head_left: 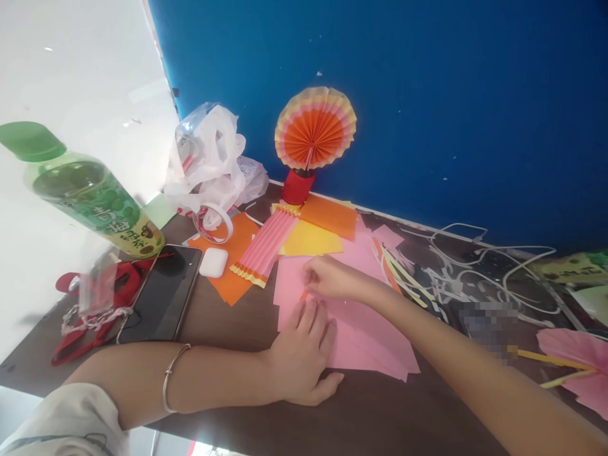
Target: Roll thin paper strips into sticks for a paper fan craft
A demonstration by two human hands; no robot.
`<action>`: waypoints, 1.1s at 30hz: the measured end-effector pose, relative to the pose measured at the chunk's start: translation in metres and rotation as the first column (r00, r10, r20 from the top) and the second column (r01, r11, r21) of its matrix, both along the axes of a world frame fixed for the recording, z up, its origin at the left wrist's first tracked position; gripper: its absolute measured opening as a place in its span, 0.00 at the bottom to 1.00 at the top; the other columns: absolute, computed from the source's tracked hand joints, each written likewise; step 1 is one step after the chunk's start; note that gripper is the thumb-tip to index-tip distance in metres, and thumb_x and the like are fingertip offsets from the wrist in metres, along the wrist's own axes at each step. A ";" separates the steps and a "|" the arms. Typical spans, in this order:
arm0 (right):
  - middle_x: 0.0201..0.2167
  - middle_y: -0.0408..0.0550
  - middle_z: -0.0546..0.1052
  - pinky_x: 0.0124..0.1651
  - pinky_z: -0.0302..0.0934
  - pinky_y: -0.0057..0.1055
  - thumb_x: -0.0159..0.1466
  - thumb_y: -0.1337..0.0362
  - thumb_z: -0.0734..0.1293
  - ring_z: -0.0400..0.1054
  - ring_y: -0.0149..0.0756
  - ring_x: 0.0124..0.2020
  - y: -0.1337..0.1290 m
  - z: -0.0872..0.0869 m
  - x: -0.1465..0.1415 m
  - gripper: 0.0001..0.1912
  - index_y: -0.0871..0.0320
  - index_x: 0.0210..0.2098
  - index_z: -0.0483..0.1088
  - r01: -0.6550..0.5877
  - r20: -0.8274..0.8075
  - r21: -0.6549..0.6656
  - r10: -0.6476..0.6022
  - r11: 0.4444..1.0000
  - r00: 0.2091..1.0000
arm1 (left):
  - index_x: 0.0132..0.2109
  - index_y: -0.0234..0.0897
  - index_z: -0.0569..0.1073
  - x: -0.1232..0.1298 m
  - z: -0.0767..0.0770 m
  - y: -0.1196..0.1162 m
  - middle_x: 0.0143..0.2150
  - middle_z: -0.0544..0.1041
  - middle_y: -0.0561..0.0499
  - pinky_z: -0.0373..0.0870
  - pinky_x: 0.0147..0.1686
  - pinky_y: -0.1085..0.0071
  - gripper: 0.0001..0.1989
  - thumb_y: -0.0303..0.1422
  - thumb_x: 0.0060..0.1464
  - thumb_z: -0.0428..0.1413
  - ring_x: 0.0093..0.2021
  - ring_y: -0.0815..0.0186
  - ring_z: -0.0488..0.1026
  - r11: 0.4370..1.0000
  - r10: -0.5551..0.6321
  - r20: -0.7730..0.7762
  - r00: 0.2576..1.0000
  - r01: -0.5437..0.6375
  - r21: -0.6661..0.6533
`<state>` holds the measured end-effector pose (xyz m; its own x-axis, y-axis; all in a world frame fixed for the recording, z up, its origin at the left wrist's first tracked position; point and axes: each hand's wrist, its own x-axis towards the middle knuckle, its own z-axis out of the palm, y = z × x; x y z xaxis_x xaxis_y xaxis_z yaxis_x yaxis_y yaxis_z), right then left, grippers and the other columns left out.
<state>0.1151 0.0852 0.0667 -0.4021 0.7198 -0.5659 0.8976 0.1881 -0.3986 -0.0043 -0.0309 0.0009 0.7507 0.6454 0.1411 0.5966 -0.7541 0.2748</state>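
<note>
Presently, your right fingers (312,271): curled, thumb and index tips close together over the pink paper (368,342); whether they pinch the orange scrap (304,295) just below them cannot be told.
Your right hand (327,277): knuckles up over the far part of the pink paper, its forearm slanting in across the paper's right side.
Your left hand (304,354): palm down over the near left edge of the pink paper, fingers slightly spread and pointing away from you, tips near the orange scrap, thumb stretched out to the right.
Your left forearm: coming in from the left of the pink paper, a thin bangle (168,378) around it.
Pleated strip (263,247): pink with yellow ends, left of the pink paper, partly over an orange sheet (231,288).
White case (213,262): closed, farther left of the pink paper, contents hidden.
Red container (298,187): beyond the pink paper, a round pleated fan (316,130) rising from its dark top.
Plastic bag (209,152): crumpled, beyond and left of the pink paper; something reddish inside is too blurred to name.
Bottle (102,196): green-capped, well left of the pink paper, liquid showing above its label.
</note>
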 end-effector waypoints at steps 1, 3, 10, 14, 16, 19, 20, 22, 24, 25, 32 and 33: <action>0.20 0.41 0.70 0.23 0.53 0.22 0.48 0.76 0.61 0.64 0.28 0.22 0.000 0.000 0.000 0.07 0.59 0.20 0.65 -0.004 -0.001 0.003 0.004 1.000 1.000 | 0.60 0.21 0.55 0.000 0.000 0.000 0.60 0.57 0.28 0.42 0.57 0.48 0.35 0.48 0.56 0.39 0.61 0.40 0.50 1.000 -0.003 0.004 1.000 0.003 -0.001; 0.20 0.41 0.71 0.23 0.53 0.22 0.47 0.76 0.61 0.64 0.28 0.23 0.000 0.000 -0.001 0.07 0.59 0.19 0.65 -0.005 -0.003 0.011 0.005 1.000 1.000 | 0.60 0.21 0.55 0.000 -0.001 0.000 0.60 0.57 0.28 0.42 0.57 0.48 0.35 0.47 0.56 0.40 0.61 0.40 0.49 1.000 -0.002 0.013 1.000 0.002 -0.005; 0.22 0.41 0.71 0.25 0.56 0.23 0.48 0.75 0.62 0.66 0.29 0.24 0.000 -0.004 0.002 0.06 0.59 0.22 0.65 0.038 -0.024 -0.032 -0.039 0.999 0.999 | 0.60 0.26 0.57 -0.001 -0.005 0.000 0.60 0.56 0.29 0.42 0.57 0.45 0.32 0.46 0.56 0.41 0.62 0.41 0.49 1.000 0.021 0.062 0.998 -0.021 0.000; 0.24 0.42 0.71 0.30 0.58 0.23 0.48 0.75 0.62 0.66 0.30 0.28 -0.003 -0.004 0.004 0.06 0.59 0.22 0.64 0.017 -0.082 0.029 -0.014 0.999 0.997 | 0.60 0.25 0.56 -0.002 -0.004 0.001 0.60 0.56 0.28 0.44 0.57 0.47 0.31 0.45 0.57 0.40 0.62 0.40 0.49 1.000 0.017 0.048 0.999 -0.017 -0.007; 0.28 0.43 0.72 0.31 0.58 0.23 0.47 0.76 0.61 0.66 0.30 0.30 -0.005 -0.002 0.006 0.07 0.59 0.24 0.65 0.017 -0.091 0.084 -0.009 0.996 0.996 | 0.61 0.25 0.55 -0.002 -0.003 0.001 0.61 0.55 0.28 0.45 0.57 0.48 0.32 0.45 0.57 0.40 0.62 0.40 0.48 1.000 0.013 0.037 0.999 -0.013 -0.008; 0.34 0.46 0.71 0.30 0.58 0.23 0.47 0.76 0.61 0.66 0.33 0.35 -0.008 0.001 0.013 0.11 0.58 0.29 0.67 0.040 -0.105 0.143 -0.025 0.989 0.994 | 0.61 0.26 0.54 -0.003 -0.004 0.001 0.61 0.54 0.28 0.45 0.57 0.48 0.32 0.46 0.57 0.40 0.63 0.40 0.46 1.000 0.013 0.041 0.999 -0.013 -0.001; 0.36 0.46 0.71 0.30 0.58 0.23 0.48 0.76 0.61 0.66 0.33 0.36 -0.009 0.002 0.017 0.12 0.58 0.30 0.67 0.052 -0.122 0.154 -0.033 0.987 0.992 | 0.62 0.27 0.54 -0.003 -0.005 0.000 0.62 0.54 0.29 0.46 0.57 0.48 0.32 0.46 0.57 0.40 0.63 0.39 0.46 1.000 0.014 0.046 0.999 -0.014 0.002; 0.36 0.46 0.72 0.32 0.60 0.23 0.49 0.75 0.61 0.66 0.32 0.35 -0.011 0.002 0.024 0.11 0.58 0.31 0.68 0.086 -0.175 0.160 -0.057 0.983 0.983 | 0.62 0.29 0.53 -0.003 -0.007 -0.001 0.62 0.53 0.30 0.47 0.56 0.47 0.31 0.45 0.57 0.40 0.63 0.40 0.46 1.000 0.013 0.060 0.998 -0.014 0.009; 0.36 0.46 0.72 0.34 0.61 0.25 0.51 0.74 0.61 0.66 0.31 0.34 -0.014 0.000 0.031 0.10 0.58 0.33 0.68 0.137 -0.227 0.165 -0.098 0.977 0.969 | 0.63 0.30 0.51 -0.004 -0.009 -0.002 0.62 0.52 0.30 0.48 0.56 0.47 0.31 0.44 0.58 0.40 0.63 0.40 0.46 1.000 0.008 0.072 0.997 -0.009 0.016; 0.36 0.46 0.72 0.36 0.61 0.26 0.52 0.73 0.61 0.67 0.31 0.33 -0.016 -0.001 0.034 0.10 0.58 0.34 0.68 0.168 -0.252 0.170 -0.122 0.971 0.960 | 0.63 0.30 0.51 -0.004 -0.009 -0.002 0.62 0.52 0.30 0.48 0.55 0.47 0.31 0.43 0.58 0.40 0.63 0.40 0.46 1.000 0.005 0.077 0.997 -0.006 0.021; 0.39 0.47 0.73 0.43 0.63 0.31 0.52 0.72 0.62 0.67 0.32 0.39 -0.035 -0.009 0.042 0.10 0.58 0.35 0.67 0.419 -0.503 0.167 -0.288 0.893 0.815 | 0.58 0.21 0.56 -0.003 -0.003 -0.003 0.60 0.55 0.25 0.52 0.54 0.48 0.29 0.41 0.58 0.40 0.62 0.39 0.46 0.999 -0.015 0.069 0.998 0.011 0.052; 0.39 0.47 0.73 0.44 0.63 0.32 0.52 0.71 0.63 0.68 0.33 0.39 -0.038 -0.010 0.043 0.09 0.57 0.34 0.68 0.456 -0.543 0.151 -0.312 0.877 0.780 | 0.57 0.20 0.56 -0.003 -0.003 -0.004 0.59 0.56 0.25 0.53 0.54 0.49 0.29 0.41 0.58 0.40 0.62 0.39 0.46 0.998 -0.013 0.061 0.998 0.009 0.057</action>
